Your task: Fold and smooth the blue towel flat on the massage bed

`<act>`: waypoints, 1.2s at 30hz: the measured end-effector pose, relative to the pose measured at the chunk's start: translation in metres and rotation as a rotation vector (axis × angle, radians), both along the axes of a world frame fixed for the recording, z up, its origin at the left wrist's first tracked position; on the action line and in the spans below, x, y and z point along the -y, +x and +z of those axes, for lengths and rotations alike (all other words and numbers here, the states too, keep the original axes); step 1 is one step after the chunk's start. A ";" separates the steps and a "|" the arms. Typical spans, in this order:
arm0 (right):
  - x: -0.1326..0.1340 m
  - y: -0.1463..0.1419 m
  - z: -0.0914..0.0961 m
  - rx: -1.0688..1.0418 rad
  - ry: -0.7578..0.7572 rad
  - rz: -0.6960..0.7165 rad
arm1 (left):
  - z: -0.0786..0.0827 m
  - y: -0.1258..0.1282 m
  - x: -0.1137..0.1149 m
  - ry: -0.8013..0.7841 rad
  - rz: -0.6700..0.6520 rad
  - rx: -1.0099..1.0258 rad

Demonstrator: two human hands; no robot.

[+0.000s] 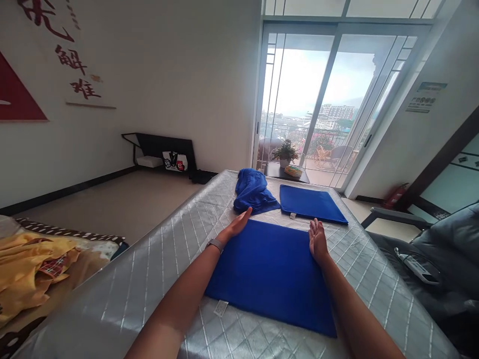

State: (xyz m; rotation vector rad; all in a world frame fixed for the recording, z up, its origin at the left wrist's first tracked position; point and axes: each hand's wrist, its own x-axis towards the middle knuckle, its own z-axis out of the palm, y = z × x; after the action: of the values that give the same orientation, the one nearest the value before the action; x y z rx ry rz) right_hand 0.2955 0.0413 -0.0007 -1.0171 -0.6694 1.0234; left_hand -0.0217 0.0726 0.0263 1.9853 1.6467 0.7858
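- The left hand [237, 224] lies open, grip released, fingers stretched out at the far left corner of the flat blue towel [273, 276].
- The right hand [318, 240] rests on that towel's far right edge, grip likewise released, fingers straight and pointing away.
- The flat blue towel is spread smooth on the silver quilted bed [149, 279], between both forearms, with a white label at its near left corner.
- Just beyond it on the right lies a folded blue towel [312, 203].
- Left of that sits a crumpled blue heap [254, 192], near the left fingertips.
- A grey wristband [215, 244] circles the left wrist.
- Yellow cloth [33, 269] lies at far left.
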 end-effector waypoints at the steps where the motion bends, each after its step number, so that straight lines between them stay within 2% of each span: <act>1: 0.000 0.000 0.000 0.013 -0.001 0.002 | 0.002 -0.002 0.001 -0.015 -0.029 0.043; 3: 0.000 0.000 0.000 0.041 -0.004 0.008 | 0.004 -0.007 0.002 -0.054 -0.091 0.161; 7: -0.002 0.002 0.001 0.092 -0.028 0.041 | 0.001 -0.010 0.001 -0.082 -0.102 0.314; 11: -0.008 0.002 0.003 0.133 -0.070 0.068 | -0.006 -0.006 -0.002 0.003 -0.087 0.222; 17: -0.016 -0.001 0.006 0.183 -0.106 0.068 | -0.016 0.004 -0.005 0.087 -0.153 0.117; 25: -0.012 0.002 0.006 0.167 -0.100 0.076 | -0.022 0.005 -0.008 0.097 -0.154 0.049; 31: -0.013 0.012 0.002 0.075 -0.075 0.069 | -0.012 0.005 -0.006 0.058 -0.124 0.037; 36: -0.014 0.015 -0.005 0.006 -0.053 0.046 | 0.005 0.018 -0.014 -0.010 0.002 0.032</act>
State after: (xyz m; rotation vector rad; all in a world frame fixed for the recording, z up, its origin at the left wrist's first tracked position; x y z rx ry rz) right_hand 0.3102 0.0554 -0.0059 -1.0552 -0.6758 1.0835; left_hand -0.0037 0.0865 0.0316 1.9546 1.6316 0.8038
